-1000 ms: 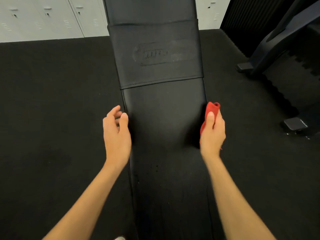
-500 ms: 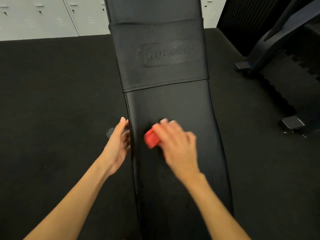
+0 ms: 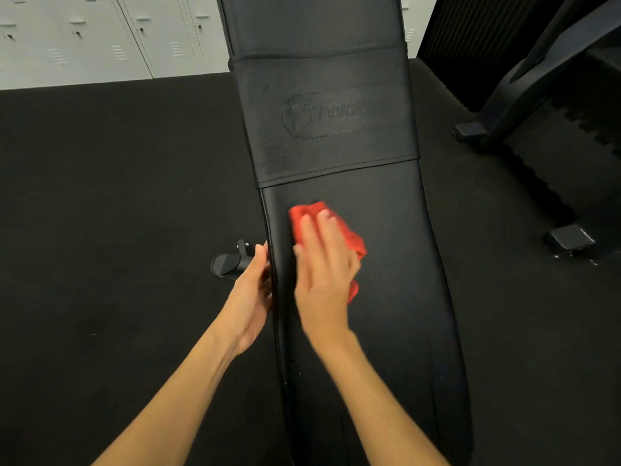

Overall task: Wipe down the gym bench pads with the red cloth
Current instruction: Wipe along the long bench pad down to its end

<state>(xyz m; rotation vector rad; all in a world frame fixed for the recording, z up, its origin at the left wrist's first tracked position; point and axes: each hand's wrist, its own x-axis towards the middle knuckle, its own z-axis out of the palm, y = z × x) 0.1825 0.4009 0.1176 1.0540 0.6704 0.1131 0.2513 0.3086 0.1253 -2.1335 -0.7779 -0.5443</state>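
Dim, even light. My right fingers (image 3: 316, 230) smear with motion blur; white lockers (image 3: 100, 38) far beyond them are brightest, their lines bowing at the frame's edge.

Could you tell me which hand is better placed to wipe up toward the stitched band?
Right. The right hand presses the cloth flat on the pad just below the band; the left hand rests against the pad's edge, without cloth.

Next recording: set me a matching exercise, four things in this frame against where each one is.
Things:
1. red cloth
2. left hand
3. right hand
4. lockers

Places:
a. against the left edge of the bench pad
b. flat on top of the cloth, fingers straight
c. along the back wall, upper left
d. on the pad, under a hand

Pairs: 1-d; 2-a; 3-b; 4-c
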